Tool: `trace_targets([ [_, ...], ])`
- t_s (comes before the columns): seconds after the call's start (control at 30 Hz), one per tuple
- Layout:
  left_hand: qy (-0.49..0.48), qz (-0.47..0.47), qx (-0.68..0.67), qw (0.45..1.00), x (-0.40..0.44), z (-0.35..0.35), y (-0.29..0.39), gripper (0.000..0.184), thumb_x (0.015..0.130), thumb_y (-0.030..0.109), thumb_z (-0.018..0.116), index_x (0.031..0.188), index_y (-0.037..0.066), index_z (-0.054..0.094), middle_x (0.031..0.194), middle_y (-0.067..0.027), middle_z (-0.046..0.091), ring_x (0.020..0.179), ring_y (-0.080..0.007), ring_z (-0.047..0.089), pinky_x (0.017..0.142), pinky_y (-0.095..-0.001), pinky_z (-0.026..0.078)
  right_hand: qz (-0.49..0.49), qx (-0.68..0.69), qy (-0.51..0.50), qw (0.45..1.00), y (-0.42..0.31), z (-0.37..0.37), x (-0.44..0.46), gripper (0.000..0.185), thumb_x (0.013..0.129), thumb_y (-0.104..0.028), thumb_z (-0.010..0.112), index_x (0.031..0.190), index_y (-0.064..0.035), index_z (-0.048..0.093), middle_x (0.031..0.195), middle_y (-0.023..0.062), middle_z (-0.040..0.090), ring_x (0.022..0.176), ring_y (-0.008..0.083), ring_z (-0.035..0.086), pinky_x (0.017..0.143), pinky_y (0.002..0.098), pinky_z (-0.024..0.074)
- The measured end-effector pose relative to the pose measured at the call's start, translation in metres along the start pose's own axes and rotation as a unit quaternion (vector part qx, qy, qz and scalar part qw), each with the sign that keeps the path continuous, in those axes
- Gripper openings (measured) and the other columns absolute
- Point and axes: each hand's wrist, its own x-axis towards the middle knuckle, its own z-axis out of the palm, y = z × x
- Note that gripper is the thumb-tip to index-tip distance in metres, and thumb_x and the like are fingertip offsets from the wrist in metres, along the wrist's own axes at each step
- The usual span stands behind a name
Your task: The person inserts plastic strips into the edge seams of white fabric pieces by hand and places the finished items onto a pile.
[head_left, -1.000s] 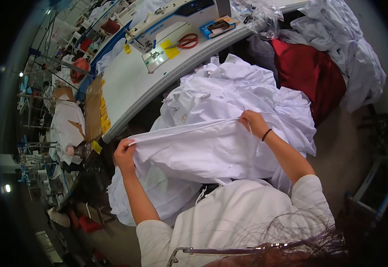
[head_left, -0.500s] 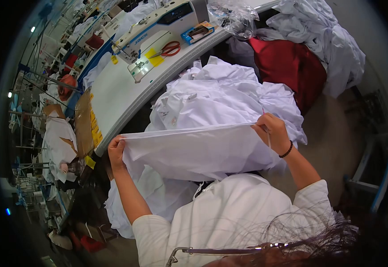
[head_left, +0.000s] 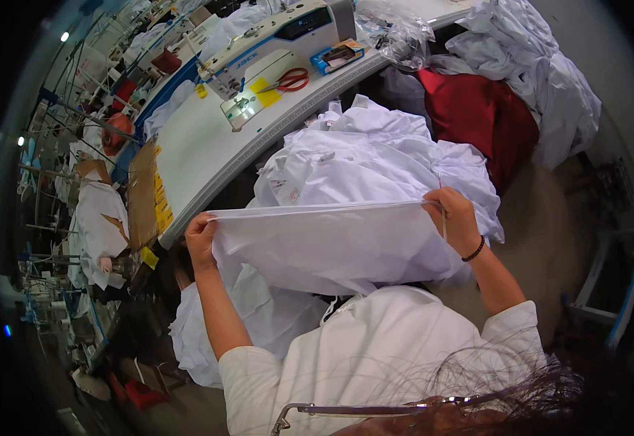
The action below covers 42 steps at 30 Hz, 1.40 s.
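Note:
A white cloth [head_left: 324, 247] is stretched level between my two hands, its long folded upper edge pulled straight. My left hand [head_left: 201, 240] pinches the left end of that edge. At the opposite end, my right hand [head_left: 453, 219] grips the cloth between thumb and fingers. Something thin and reddish pokes up beside the right fingers, and a narrow pale strip hangs below them; I cannot make out what either is. The lower part of the cloth droops over my lap. Just beyond it lies a big heap of white garments [head_left: 360, 156].
A sewing machine [head_left: 273, 47] stands on a white table [head_left: 193, 156] at the upper left. Red-handled scissors [head_left: 293, 79] and a small blue box [head_left: 337, 56] lie by it. Red fabric [head_left: 480, 116] and more white cloth [head_left: 560, 94] are piled at the upper right.
The view has shifted slightly, so the surroundings sit a little further right. Both hands keep their hold, and the cloth's upper edge stays taut.

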Motion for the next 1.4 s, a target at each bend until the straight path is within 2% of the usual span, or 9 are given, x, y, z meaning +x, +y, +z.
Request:
trace_targets([
  [0.3,0.007,-0.017,-0.024,1.0,-0.007,0.035,0.029,0.036,0.072,-0.005,0.06,0.105,0.003,0.051,0.082,-0.0021,0.056,0.075,-0.0086,0.053,0.068,-0.0205,0.044,-0.014,-0.002,0.004,1.0,-0.004,-0.012,-0.006,0.014,0.065,0.009,0.061,0.072,-0.0003,0.053,0.061,0.0096,0.047,0.051,0.0195,0.046,0.048,0.0258,0.0366],
  [0.4,-0.017,-0.033,0.009,0.999,-0.01,0.037,0.035,0.016,0.074,0.0,0.061,0.09,0.0,0.058,0.079,-0.0031,0.059,0.073,-0.0081,0.055,0.067,-0.0205,0.045,-0.014,-0.023,-0.008,1.0,-0.006,-0.021,-0.008,0.011,0.067,0.008,0.06,0.071,0.0005,0.051,0.059,0.0081,0.042,0.049,0.0166,0.041,0.048,0.0242,0.033],
  [0.7,-0.052,0.011,0.121,0.991,-0.021,0.041,0.058,0.009,0.078,0.006,0.06,0.085,0.001,0.058,0.074,0.0027,0.055,0.068,-0.003,0.049,0.061,-0.0163,0.04,-0.005,0.006,-0.017,1.0,-0.02,-0.046,-0.007,0.015,0.064,0.011,0.058,0.07,0.001,0.049,0.061,0.0065,0.043,0.052,0.0132,0.041,0.049,0.0226,0.0332],
  [0.83,-0.075,0.085,0.067,0.991,-0.027,0.025,0.09,0.005,0.081,0.007,0.055,0.083,0.004,0.058,0.078,0.0007,0.056,0.071,-0.0051,0.05,0.064,-0.0184,0.04,-0.032,0.029,-0.029,0.999,-0.059,-0.068,0.008,0.015,0.06,0.012,0.057,0.065,0.0003,0.048,0.06,0.0062,0.044,0.051,0.013,0.042,0.048,0.0225,0.0338],
  [0.93,-0.093,0.0,-0.079,0.993,-0.012,0.01,0.085,0.007,0.083,0.012,0.054,0.083,0.005,0.056,0.08,-0.0023,0.058,0.072,-0.0087,0.054,0.065,-0.0206,0.043,-0.007,0.038,-0.101,0.994,-0.076,-0.051,0.022,0.014,0.062,0.008,0.059,0.065,-0.0005,0.048,0.06,0.0067,0.042,0.051,0.0153,0.041,0.047,0.0246,0.0331],
  [1.0,-0.035,-0.069,-0.024,0.997,0.016,-0.015,0.034,0.007,0.083,0.012,0.054,0.084,0.005,0.055,0.076,-0.0013,0.057,0.069,-0.0078,0.053,0.064,-0.0203,0.043,-0.059,0.056,-0.094,0.992,-0.05,-0.005,0.024,0.012,0.063,0.005,0.06,0.066,-0.0007,0.051,0.06,0.0085,0.047,0.051,0.0167,0.046,0.048,0.0254,0.0357],
  [1.13,0.124,0.038,0.432,0.892,0.02,0.005,-0.027,0.015,0.074,0.006,0.057,0.087,0.001,0.054,0.085,-0.0077,0.056,0.082,-0.0183,0.054,0.076,-0.0288,0.042,-0.018,0.086,-0.097,0.991,-0.042,0.036,0.018,0.011,0.063,0.005,0.058,0.069,-0.0026,0.054,0.062,0.0088,0.052,0.053,0.0213,0.051,0.048,0.0271,0.04],
  [1.2,0.092,0.228,0.485,0.839,0.001,0.062,-0.021,0.018,0.071,0.004,0.057,0.089,0.002,0.054,0.094,-0.0115,0.054,0.091,-0.0264,0.051,0.083,-0.0343,0.039,-0.024,0.082,-0.11,0.99,-0.042,0.042,0.015,0.011,0.063,0.005,0.058,0.069,-0.0031,0.054,0.062,0.0082,0.052,0.053,0.0216,0.051,0.048,0.0273,0.0403],
  [1.4,-0.202,0.267,0.367,0.868,-0.041,0.197,0.028,0.032,0.066,0.017,0.068,0.094,0.007,0.057,0.094,-0.0065,0.056,0.097,-0.0228,0.051,0.086,-0.0357,0.032,-0.031,0.081,-0.119,0.989,-0.042,0.042,0.015,0.011,0.063,0.004,0.059,0.069,-0.0038,0.054,0.062,0.0079,0.052,0.05,0.0217,0.051,0.046,0.0271,0.0397],
])
